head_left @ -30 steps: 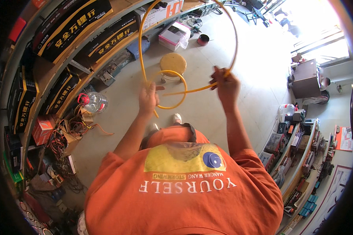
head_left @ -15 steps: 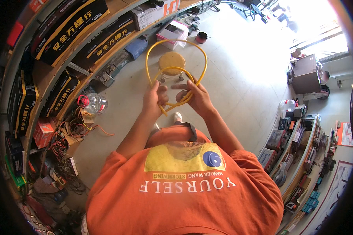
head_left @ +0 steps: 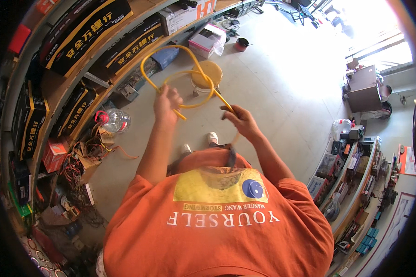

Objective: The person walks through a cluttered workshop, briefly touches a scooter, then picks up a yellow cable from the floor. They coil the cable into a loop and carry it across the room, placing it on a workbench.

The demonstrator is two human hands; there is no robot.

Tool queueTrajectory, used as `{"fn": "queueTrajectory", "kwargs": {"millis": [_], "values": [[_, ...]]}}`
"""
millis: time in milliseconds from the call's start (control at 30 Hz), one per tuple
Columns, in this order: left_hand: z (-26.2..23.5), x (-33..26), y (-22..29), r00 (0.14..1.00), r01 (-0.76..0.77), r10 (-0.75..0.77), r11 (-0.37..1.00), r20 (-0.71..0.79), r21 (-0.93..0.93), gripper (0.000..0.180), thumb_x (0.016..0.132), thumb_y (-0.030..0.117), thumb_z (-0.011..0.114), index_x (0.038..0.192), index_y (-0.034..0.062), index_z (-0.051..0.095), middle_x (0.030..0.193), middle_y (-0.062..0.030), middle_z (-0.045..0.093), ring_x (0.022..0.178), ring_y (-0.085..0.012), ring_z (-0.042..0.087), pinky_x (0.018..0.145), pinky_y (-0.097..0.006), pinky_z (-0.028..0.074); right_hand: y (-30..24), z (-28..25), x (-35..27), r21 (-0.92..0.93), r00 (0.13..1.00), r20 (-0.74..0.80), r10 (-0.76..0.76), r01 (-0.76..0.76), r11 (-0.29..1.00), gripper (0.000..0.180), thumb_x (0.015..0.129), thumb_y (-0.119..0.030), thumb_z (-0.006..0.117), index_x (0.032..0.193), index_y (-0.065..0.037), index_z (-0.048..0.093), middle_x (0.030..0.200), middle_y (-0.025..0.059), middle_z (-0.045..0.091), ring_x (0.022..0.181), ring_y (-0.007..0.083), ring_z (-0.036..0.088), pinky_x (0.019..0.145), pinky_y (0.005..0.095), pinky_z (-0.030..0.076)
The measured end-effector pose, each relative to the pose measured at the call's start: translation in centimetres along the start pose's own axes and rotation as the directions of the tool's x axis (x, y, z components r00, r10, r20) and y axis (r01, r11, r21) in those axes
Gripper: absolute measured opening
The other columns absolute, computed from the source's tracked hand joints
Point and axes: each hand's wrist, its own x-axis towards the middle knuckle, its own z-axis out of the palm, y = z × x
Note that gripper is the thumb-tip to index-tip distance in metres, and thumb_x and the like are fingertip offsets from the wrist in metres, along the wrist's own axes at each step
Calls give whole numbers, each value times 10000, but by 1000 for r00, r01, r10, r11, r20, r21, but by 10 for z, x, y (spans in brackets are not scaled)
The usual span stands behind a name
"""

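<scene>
A yellow cord, thick and smooth like a cable or thin hose, is held up in front of me and bent into overlapping loops. Its strands cross over one another close to the round stool's near side. My left hand, slightly blurred, grips the cord at the left, and a short free end pokes out below the fingers. My right hand pinches the straight length that runs down to the right from the crossing. Behind the loops, on the floor, stands a round wooden-topped stool, partly covered by the cord.
Shelves with black-and-yellow boxes curve along the left. A clear plastic bottle and tangled wires are beside them. Further off are a pink-and-white box and a red-and-black pot. Low shelves line the right.
My hands have moved apart, the right one down and to the right, the left one slightly left. The cord's loops have shifted left, and one stretch is now pulled straight toward my right hand.
</scene>
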Motion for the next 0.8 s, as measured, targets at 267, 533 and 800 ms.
{"fn": "queueTrajectory", "kwargs": {"millis": [267, 533, 800], "values": [[-48, 13, 60, 944, -285, 275, 958, -180, -32, 220, 982, 234, 465, 794, 120, 458, 646, 26, 420, 455, -60, 249, 427, -213, 207, 73, -117, -90, -535, 962, -209, 174, -262, 803, 306, 928, -311, 559, 1003, -41, 681, 693, 46, 596, 631, 114, 513, 601, 282, 434], [-40, 12, 60, 894, -392, 442, 851, -74, 349, 167, 940, 250, 540, 908, 120, 441, 665, 18, 479, 442, -54, 313, 409, -221, 256, 62, -137, -141, -380, 870, -317, 378, -482, 790, 271, 907, -191, 565, 1123, -45, 639, 673, 28, 614, 569, 120, 544, 575, 303, 477], [6, 8, 9, 868, -479, 490, 789, 78, 385, 196, 982, 265, 478, 914, 104, 392, 646, 22, 396, 466, -46, 296, 420, -224, 261, -6, -105, -81, -310, 939, -91, 333, -344, 886, 338, 916, -100, 418, 1215, -13, 549, 990, 139, 678, 707, 185, 673, 632, 304, 528]]}}
